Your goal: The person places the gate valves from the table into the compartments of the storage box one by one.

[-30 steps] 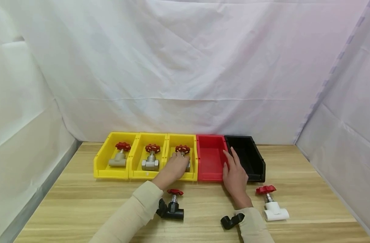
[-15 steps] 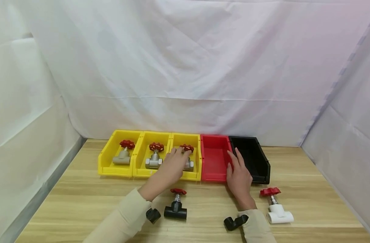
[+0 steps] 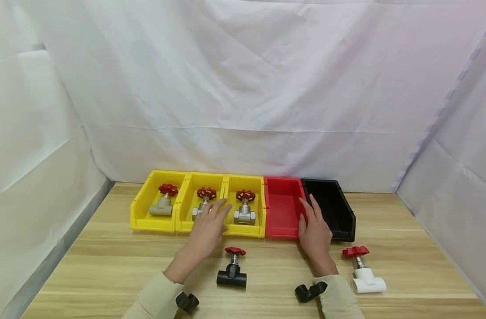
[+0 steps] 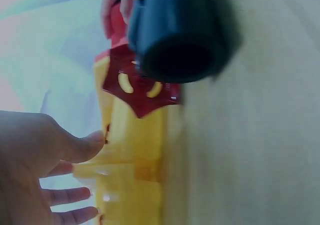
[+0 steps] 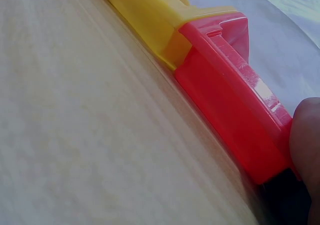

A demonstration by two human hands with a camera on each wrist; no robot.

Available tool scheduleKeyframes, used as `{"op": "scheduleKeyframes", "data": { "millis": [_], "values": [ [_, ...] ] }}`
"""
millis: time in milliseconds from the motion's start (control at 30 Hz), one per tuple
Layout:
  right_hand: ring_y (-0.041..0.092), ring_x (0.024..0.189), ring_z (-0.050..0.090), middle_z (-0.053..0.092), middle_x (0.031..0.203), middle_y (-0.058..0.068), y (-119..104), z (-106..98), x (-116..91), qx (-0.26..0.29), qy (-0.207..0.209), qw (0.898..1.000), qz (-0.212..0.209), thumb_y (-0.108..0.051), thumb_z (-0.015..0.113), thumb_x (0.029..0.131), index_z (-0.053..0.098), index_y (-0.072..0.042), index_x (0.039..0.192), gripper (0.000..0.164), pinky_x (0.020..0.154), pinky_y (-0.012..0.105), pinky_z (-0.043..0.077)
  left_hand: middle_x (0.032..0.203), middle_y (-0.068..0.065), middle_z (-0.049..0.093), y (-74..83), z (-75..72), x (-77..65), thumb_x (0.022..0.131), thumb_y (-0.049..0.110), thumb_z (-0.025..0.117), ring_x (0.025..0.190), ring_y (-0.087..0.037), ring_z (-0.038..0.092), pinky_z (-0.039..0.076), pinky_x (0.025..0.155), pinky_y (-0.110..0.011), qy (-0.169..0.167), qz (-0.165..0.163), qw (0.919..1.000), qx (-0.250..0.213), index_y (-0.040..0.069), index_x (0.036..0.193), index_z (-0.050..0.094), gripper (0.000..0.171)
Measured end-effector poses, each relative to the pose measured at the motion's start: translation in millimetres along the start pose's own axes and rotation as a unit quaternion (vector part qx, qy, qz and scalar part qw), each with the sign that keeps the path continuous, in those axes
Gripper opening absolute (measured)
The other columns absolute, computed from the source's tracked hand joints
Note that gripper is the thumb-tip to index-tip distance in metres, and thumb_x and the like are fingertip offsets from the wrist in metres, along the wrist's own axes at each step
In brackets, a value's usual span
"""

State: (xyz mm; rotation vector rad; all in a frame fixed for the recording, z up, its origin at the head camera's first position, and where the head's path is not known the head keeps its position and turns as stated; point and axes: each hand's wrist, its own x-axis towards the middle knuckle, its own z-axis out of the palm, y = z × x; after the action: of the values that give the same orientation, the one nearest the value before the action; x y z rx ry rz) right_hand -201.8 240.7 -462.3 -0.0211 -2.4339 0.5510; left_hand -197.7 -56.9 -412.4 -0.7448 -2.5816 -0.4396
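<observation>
In the head view my left hand (image 3: 204,230) hovers with spread fingers over the front of the middle yellow bin (image 3: 184,227), holding nothing. It partly covers a metal valve (image 3: 196,213) with a red handwheel. A similar metal valve (image 3: 244,216) stands upright in the right yellow bin (image 3: 243,231). My right hand (image 3: 315,235) rests with extended fingers at the wall between the red bin (image 3: 280,232) and the black bin (image 3: 342,235). A black valve (image 3: 231,278) stands on the table below the hands; its dark pipe end (image 4: 182,55) looms large in the left wrist view.
The left yellow bin (image 3: 151,225) holds a beige valve (image 3: 161,207) with a red handwheel. A white valve (image 3: 368,282) stands at the right of the wooden table (image 3: 107,261). Black wrist-camera mounts (image 3: 187,302) sit at both sleeves. White cloth (image 3: 258,88) hangs behind the bins.
My left hand has let go of the metal valve in the right yellow bin and drawn back to the left and nearer. The right hand stays at the red and black bins.
</observation>
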Motion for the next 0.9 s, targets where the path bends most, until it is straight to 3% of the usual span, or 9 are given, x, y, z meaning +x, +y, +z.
{"op": "scheduleKeyframes", "data": {
  "millis": [200,267,400,533,667,900],
  "values": [
    [0.016,0.054,0.049,0.028,0.143,-0.003,0,-1,0,0.001,-0.003,1.000,0.001,-0.010,0.061,0.083,0.044,-0.026,0.132,0.054,0.041,0.029,0.036,0.138,-0.014,0.033,-7.3,15.5,-6.5,0.073,0.007,0.071,0.114,-0.034,0.041,0.037,0.092,-0.046,0.024,-0.002,0.9982,-0.055,0.003,0.133,0.038,0.069],
    [0.016,0.054,0.049,0.028,0.143,-0.003,-1,-1,0,0.003,-0.005,1.000,-0.001,-0.010,0.061,0.083,0.044,-0.026,0.132,0.054,0.041,0.029,0.036,0.139,-0.014,0.031,-7.9,18.0,-8.0,0.074,0.007,0.070,0.118,-0.034,0.039,0.032,0.095,-0.048,0.024,-0.005,0.9971,-0.073,0.002,0.135,0.034,0.071],
    [0.018,0.056,0.052,0.029,0.142,0.000,-1,-3,0,0.009,-0.012,1.000,-0.007,-0.012,0.061,0.083,0.043,-0.025,0.132,0.053,0.041,0.029,0.038,0.141,-0.012,0.027,-8.0,19.9,-10.1,0.075,0.009,0.069,0.119,-0.031,0.039,0.034,0.094,-0.046,0.019,-0.010,0.9965,-0.081,0.004,0.138,0.029,0.075],
    [0.025,0.081,0.059,0.031,0.141,0.004,-2,-9,0,0.035,-0.019,0.999,-0.018,-0.011,0.060,0.084,0.045,-0.021,0.131,0.051,0.047,0.036,0.046,0.141,-0.012,0.029,-8.9,21.0,-11.2,0.074,0.012,0.071,0.117,-0.030,0.041,0.038,0.092,-0.042,0.025,-0.005,0.9969,-0.075,0.002,0.137,0.031,0.075],
    [0.031,0.110,0.047,0.035,0.138,0.008,-4,-16,3,0.066,-0.016,0.997,-0.033,-0.009,0.059,0.085,0.048,-0.016,0.129,0.046,0.067,0.048,0.049,0.140,-0.012,0.031,-11.2,19.9,-10.1,0.072,0.013,0.072,0.116,-0.030,0.042,0.039,0.091,-0.041,0.036,0.004,0.9966,-0.074,0.001,0.136,0.033,0.075],
    [0.030,0.116,0.041,0.037,0.136,0.010,-18,-29,7,0.055,0.023,0.996,-0.066,-0.008,0.059,0.083,0.047,-0.013,0.129,0.048,0.077,0.050,0.046,0.141,-0.011,0.029,-13.6,19.9,-10.6,0.074,0.017,0.071,0.114,-0.030,0.044,0.039,0.091,-0.041,0.024,-0.002,0.9965,-0.079,0.003,0.137,0.032,0.075]
  ]
}}
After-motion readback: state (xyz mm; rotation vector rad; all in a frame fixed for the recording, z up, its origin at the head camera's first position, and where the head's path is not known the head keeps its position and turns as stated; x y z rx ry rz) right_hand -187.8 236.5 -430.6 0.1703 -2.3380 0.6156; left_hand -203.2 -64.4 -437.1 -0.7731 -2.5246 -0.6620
